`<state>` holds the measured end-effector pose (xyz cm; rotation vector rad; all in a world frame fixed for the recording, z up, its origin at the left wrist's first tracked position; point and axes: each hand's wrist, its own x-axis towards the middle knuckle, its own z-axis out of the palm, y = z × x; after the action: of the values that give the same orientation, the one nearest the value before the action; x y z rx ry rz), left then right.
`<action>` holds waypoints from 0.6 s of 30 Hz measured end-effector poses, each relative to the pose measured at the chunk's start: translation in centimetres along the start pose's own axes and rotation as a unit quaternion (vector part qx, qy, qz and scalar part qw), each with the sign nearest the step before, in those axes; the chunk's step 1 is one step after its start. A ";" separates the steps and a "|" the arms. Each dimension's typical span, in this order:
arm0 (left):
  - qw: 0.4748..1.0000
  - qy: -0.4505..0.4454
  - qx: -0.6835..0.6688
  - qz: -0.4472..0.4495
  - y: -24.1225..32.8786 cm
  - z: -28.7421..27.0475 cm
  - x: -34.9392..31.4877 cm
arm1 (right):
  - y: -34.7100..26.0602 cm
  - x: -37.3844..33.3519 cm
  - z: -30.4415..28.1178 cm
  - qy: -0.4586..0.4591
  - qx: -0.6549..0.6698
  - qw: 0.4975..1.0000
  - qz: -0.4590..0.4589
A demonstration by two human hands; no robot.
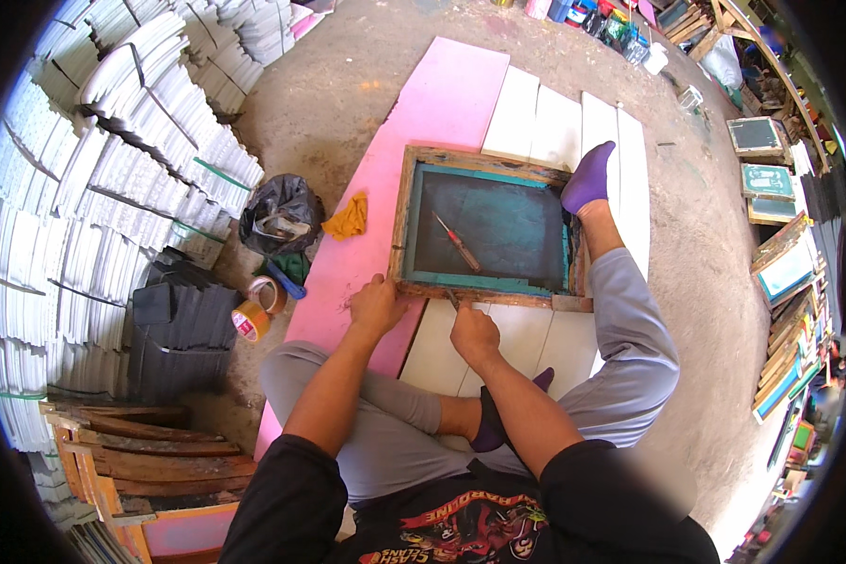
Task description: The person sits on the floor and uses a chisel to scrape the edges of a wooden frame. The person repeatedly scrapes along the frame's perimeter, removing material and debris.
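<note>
A wooden-framed printing screen (404, 221) with a teal mesh lies on a pink board (442, 103) in front of me. A red-handled screwdriver (457, 243) rests on the mesh. My left hand (376, 305) presses on the frame's near left corner. My right hand (473, 331) is closed around a small thin tool whose tip touches the frame's near edge. My foot in a purple sock (587, 179) rests on the frame's right side.
White panels (545, 127) lie under and beyond the frame. At left are a black plastic bag (280, 218), a yellow rag (348, 218), tape rolls (256, 310), stacks of white sheets (113, 188) and wooden frames (150, 465). More screens (780, 263) lean at right.
</note>
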<state>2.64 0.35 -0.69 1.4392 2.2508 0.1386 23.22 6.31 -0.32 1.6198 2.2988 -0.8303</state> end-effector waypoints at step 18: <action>0.997 0.063 -0.042 0.014 -0.2 0.8 -1.4 | 1.2 0.6 0.8 0.005 0.018 1.000 -0.018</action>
<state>3.30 -1.09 -0.96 1.4542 2.2964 0.3371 24.03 6.65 -1.62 1.6053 2.3406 -0.8781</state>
